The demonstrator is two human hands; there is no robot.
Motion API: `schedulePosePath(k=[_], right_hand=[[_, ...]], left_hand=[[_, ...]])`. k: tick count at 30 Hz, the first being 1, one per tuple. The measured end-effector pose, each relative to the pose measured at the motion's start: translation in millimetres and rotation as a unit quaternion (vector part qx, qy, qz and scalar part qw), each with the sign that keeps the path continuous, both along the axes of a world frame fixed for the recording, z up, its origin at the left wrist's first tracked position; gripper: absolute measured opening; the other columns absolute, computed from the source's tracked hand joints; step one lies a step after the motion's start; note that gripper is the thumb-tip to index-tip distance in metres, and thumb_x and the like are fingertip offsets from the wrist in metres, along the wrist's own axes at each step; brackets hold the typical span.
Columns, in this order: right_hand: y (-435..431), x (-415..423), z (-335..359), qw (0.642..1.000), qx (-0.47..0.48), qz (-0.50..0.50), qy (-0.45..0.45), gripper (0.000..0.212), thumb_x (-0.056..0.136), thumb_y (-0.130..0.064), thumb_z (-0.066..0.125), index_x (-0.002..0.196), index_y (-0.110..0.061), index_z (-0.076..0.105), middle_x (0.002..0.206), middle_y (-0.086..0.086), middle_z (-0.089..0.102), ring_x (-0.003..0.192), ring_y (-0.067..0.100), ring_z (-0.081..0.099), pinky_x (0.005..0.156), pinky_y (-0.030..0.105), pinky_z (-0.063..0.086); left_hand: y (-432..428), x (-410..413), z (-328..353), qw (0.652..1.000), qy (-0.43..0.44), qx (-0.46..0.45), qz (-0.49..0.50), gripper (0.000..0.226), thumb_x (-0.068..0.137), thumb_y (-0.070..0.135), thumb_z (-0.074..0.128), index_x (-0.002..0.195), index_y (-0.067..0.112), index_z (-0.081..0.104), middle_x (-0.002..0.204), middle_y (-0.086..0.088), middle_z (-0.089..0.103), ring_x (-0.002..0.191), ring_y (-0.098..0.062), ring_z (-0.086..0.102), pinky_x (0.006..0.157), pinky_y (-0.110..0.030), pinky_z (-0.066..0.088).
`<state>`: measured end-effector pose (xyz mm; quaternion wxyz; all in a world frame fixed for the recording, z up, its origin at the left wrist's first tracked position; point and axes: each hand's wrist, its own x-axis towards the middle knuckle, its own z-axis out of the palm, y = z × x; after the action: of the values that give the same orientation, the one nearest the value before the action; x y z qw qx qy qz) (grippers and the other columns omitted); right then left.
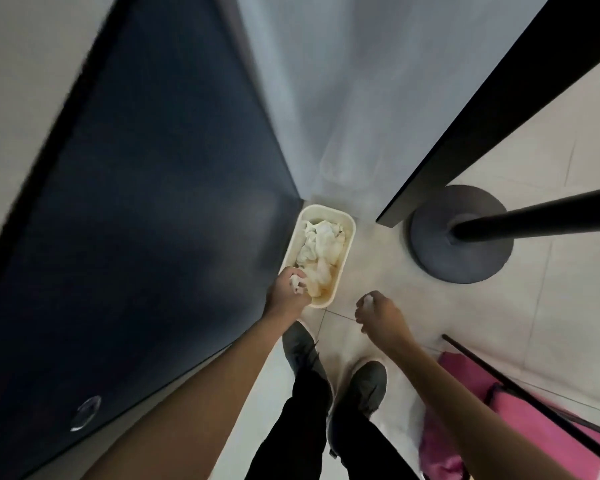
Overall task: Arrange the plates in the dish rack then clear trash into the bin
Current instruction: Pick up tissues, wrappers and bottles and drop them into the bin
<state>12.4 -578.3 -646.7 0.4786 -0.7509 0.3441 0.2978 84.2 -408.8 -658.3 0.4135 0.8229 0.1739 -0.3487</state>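
Note:
A cream rectangular bin (350,233) stands on the tiled floor in the corner, holding several crumpled white tissues (321,247). My left hand (288,289) hangs over the bin's near left rim and grips a crumpled white tissue (297,283). My right hand (378,311) is to the right of the bin, above the floor, with its fingers curled round another white tissue wad (365,301).
A dark blue cabinet front (146,220) rises on the left, close to the bin. A black pole with a round base (461,233) stands at the right. A pink bag (506,417) lies at lower right. My two shoes (336,368) stand just behind the bin.

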Motion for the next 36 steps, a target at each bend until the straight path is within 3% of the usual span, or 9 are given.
schedulePosePath(k=[7, 10, 13, 15, 20, 24, 31, 33, 36], right_hand=[[4, 17, -81, 0.996, -0.026, 0.087, -0.026, 0.018, 0.087, -0.013, 0.050, 0.102, -0.005, 0.053, 0.090, 0.015, 0.063, 0.080, 0.036, 0.063, 0.075, 0.048, 0.053], [8, 29, -101, 0.995, -0.015, 0.093, -0.038, 0.019, 0.088, -0.015, 0.050, 0.106, -0.007, 0.053, 0.091, 0.015, 0.064, 0.080, 0.034, 0.063, 0.073, 0.046, 0.054], [9, 45, -112, 0.993, 0.002, 0.104, -0.054, 0.025, 0.089, -0.015, 0.051, 0.114, -0.008, 0.052, 0.096, 0.013, 0.065, 0.083, 0.032, 0.063, 0.073, 0.043, 0.055], [10, 59, -117, 0.992, -0.002, 0.111, -0.063, 0.027, 0.089, -0.014, 0.052, 0.115, -0.007, 0.050, 0.097, 0.012, 0.064, 0.082, 0.033, 0.063, 0.071, 0.042, 0.054], [11, 91, -128, 0.997, 0.034, 0.061, -0.038, 0.021, 0.088, -0.013, 0.053, 0.106, -0.004, 0.049, 0.098, 0.018, 0.066, 0.073, 0.034, 0.067, 0.056, 0.030, 0.050], [14, 91, -128, 0.998, 0.049, 0.040, 0.004, 0.034, 0.089, -0.013, 0.051, 0.121, -0.007, 0.045, 0.102, 0.019, 0.067, 0.074, 0.031, 0.070, 0.046, 0.022, 0.045], [0, 90, -117, 0.999, 0.035, 0.037, 0.007, 0.056, 0.090, -0.016, 0.052, 0.140, -0.007, 0.030, 0.109, 0.018, 0.066, 0.068, 0.022, 0.071, 0.068, 0.035, 0.057], [-4, 86, -104, 0.999, 0.034, 0.038, 0.011, 0.055, 0.090, -0.016, 0.053, 0.140, -0.008, 0.032, 0.109, 0.017, 0.066, 0.066, 0.020, 0.071, 0.063, 0.030, 0.056], [-8, 74, -78, 0.998, 0.035, 0.037, 0.033, 0.047, 0.092, -0.014, 0.053, 0.136, -0.008, 0.038, 0.106, 0.017, 0.068, 0.062, 0.018, 0.068, 0.051, 0.022, 0.047]], left_hand=[[0, 45, -100, 0.995, -0.041, 0.038, -0.082, 0.042, 0.073, -0.006, 0.062, 0.099, 0.026, 0.058, 0.101, -0.007, 0.062, 0.079, -0.020, 0.057, 0.060, -0.027, 0.047], [-3, 59, -129, 0.991, -0.072, 0.045, -0.106, 0.048, 0.077, -0.001, 0.063, 0.116, 0.027, 0.055, 0.118, -0.002, 0.055, 0.104, -0.022, 0.056, 0.082, -0.042, 0.057], [-12, 64, -149, 0.990, -0.060, 0.033, -0.121, 0.070, 0.084, 0.006, 0.064, 0.147, 0.025, 0.038, 0.148, 0.000, 0.035, 0.134, -0.021, 0.041, 0.110, -0.042, 0.041], [-18, 61, -158, 0.988, -0.073, 0.030, -0.131, 0.077, 0.085, 0.006, 0.064, 0.153, 0.021, 0.031, 0.157, 0.000, 0.026, 0.143, -0.019, 0.031, 0.117, -0.035, 0.031], [-25, 29, -152, 0.996, -0.082, 0.011, -0.014, 0.062, 0.086, -0.002, 0.061, 0.142, 0.020, 0.046, 0.142, 0.002, 0.045, 0.129, -0.019, 0.047, 0.106, -0.035, 0.043], [-22, 0, -131, 0.997, -0.056, -0.027, 0.035, 0.051, 0.091, 0.000, 0.053, 0.137, 0.021, 0.048, 0.131, 0.009, 0.051, 0.117, -0.012, 0.054, 0.096, -0.026, 0.044], [-21, -5, -108, 0.997, -0.010, -0.039, 0.064, 0.047, 0.094, 0.002, 0.051, 0.136, 0.023, 0.049, 0.127, 0.010, 0.057, 0.111, -0.012, 0.059, 0.090, -0.027, 0.046], [-16, -5, -99, 0.995, 0.036, -0.049, 0.075, 0.041, 0.093, 0.004, 0.053, 0.129, 0.024, 0.055, 0.119, 0.004, 0.065, 0.107, -0.017, 0.062, 0.089, -0.039, 0.054], [-7, -9, -66, 0.992, 0.092, -0.055, 0.065, 0.026, 0.091, 0.004, 0.055, 0.111, 0.019, 0.063, 0.104, -0.005, 0.072, 0.084, -0.015, 0.069, 0.071, -0.031, 0.053]])
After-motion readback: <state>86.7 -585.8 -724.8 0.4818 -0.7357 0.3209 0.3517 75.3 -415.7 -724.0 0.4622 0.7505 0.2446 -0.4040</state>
